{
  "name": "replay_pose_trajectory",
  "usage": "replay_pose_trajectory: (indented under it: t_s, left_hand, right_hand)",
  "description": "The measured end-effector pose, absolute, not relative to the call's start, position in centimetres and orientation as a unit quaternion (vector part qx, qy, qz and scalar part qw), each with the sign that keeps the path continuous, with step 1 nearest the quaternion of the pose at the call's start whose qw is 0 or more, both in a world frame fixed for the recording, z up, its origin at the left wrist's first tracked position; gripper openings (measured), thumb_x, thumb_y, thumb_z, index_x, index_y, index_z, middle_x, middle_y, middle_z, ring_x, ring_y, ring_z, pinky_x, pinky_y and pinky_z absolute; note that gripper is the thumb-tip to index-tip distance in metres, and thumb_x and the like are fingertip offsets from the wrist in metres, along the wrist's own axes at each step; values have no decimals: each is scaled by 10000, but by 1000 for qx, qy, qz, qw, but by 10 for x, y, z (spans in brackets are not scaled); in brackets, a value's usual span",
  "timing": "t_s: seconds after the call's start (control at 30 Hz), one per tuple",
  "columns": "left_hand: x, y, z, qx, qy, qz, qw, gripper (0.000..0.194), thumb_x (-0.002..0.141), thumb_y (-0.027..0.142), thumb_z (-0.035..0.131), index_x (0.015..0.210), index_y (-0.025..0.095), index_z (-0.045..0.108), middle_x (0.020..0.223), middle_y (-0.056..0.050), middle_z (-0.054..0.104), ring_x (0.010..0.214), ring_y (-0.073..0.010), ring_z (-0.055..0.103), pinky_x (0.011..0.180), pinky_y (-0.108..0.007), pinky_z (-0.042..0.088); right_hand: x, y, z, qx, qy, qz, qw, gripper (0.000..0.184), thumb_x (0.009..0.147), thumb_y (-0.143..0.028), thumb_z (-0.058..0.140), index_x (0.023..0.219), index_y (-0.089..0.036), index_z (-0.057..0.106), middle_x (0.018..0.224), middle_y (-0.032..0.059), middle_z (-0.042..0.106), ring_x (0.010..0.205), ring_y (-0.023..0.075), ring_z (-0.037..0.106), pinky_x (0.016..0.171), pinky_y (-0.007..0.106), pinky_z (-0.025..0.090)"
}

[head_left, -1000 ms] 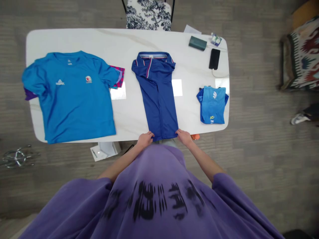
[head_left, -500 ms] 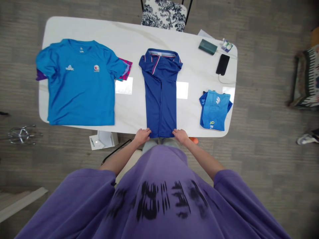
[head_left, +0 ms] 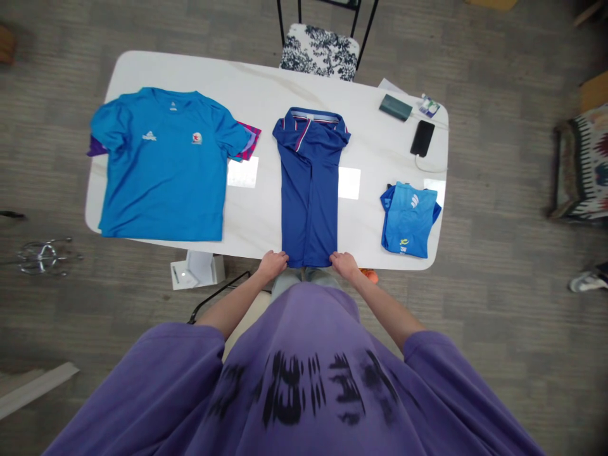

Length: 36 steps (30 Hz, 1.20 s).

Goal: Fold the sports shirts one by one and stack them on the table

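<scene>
A dark blue polo shirt lies on the white table, its sides folded inward into a long strip. Its collar, trimmed in red and white, points to the far edge. The hem reaches the near edge. My left hand pinches the hem's left corner, and my right hand pinches the right corner. To the left a bright blue T-shirt is spread flat, with purple and pink fabric showing from under its sleeves. At the right lies a folded blue shirt.
Near the far right corner are a dark green case, a black phone with a white cable, and a small packet. A patterned chair stands beyond the table. Below the near edge is a white box.
The camera view has shifted slightly, so the table appears a little lower. Both hands keep their pinch at the polo shirt's hem, and the clothes lie as before.
</scene>
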State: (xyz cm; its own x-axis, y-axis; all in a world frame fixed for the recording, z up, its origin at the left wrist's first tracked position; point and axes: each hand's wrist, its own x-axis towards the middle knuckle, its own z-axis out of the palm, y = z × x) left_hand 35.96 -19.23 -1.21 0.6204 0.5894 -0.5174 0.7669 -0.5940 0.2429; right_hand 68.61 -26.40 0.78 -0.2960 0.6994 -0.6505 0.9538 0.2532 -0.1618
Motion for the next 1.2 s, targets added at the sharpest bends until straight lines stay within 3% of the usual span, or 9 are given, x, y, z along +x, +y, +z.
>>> replay_pose_trajectory:
  t_s: [0.33,0.53,0.73,1.0,1.2]
  left_hand:
    - [337,-191,18,861,392,-193,260,241,969,276,581,1101,271,782,1136,-67,764,955,-227,727,837,-333,493]
    - [299,-184,85,861,364,-172,310,198,922,287,627,1051,293,776,1123,-48,780,942,-242,737,788,-335,498]
    - [272,-141,154,882,343,-129,296,182,910,306,640,1044,291,763,1088,-44,792,956,-264,737,835,-366,492]
    - [316,31,209,882,388,-71,256,200,921,392,648,1050,297,768,1088,-19,788,991,-276,721,863,-371,487]
    - [409,218,182,855,463,-77,220,242,872,380,701,1070,274,791,1098,-35,778,1138,-309,680,944,-363,488]
  right_hand:
    - [673,-282,46,588,726,-283,217,286,1078,-269,491,1295,-231,673,1271,105,708,1093,222,703,934,318,485]
    - [648,-301,100,604,713,-294,201,261,1055,-297,539,1254,-269,706,1226,85,737,1052,229,724,922,320,508]
    - [619,-282,169,653,692,-261,161,238,1026,-333,563,1197,-301,725,1205,66,747,1004,233,728,898,329,515]
    - [668,-117,223,724,668,-170,32,206,995,-344,583,1119,-277,733,1164,55,747,966,241,714,785,330,498]
    - [756,98,183,725,667,-172,8,197,924,-333,649,1089,-274,739,1154,44,746,1035,263,688,809,328,514]
